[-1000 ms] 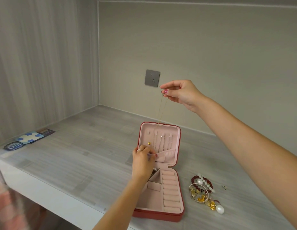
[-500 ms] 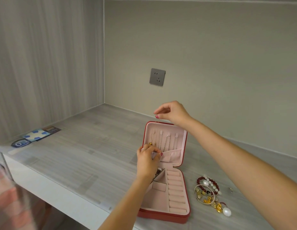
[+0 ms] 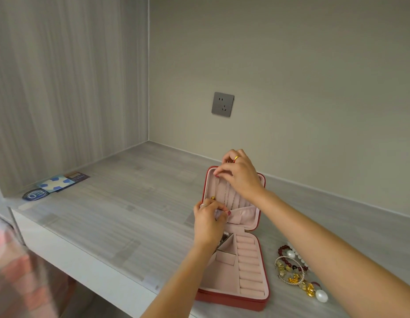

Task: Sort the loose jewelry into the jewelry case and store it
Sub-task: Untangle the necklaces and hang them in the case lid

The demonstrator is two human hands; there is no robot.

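Standing open on the grey desk (image 3: 112,212), the red jewelry case (image 3: 234,297) has its pink-lined lid (image 3: 254,216) upright and its base flat toward the person. The right hand (image 3: 239,174) is at the lid's top edge, fingers curled with thumb and forefinger pressed together at the upper left of the lining; a thin chain (image 3: 225,191) hangs down the lining below those fingertips, too fine to tell whether they pinch it. A gold ring sits on one finger of that hand. The left hand (image 3: 209,222), lower and nearer the person, pinches the gathered pocket (image 3: 243,215) at the lid's bottom, thumb and fingers curled on the fabric; a small gold bead (image 3: 212,198) shows just above its knuckles. Under the right forearm, right of the case's base, lies the loose jewelry (image 3: 295,271): dark red beads, pearls, gold pieces, a bangle. Far left of both hands lie some stickers (image 3: 55,183). A socket (image 3: 222,104) is on the wall above the right hand.
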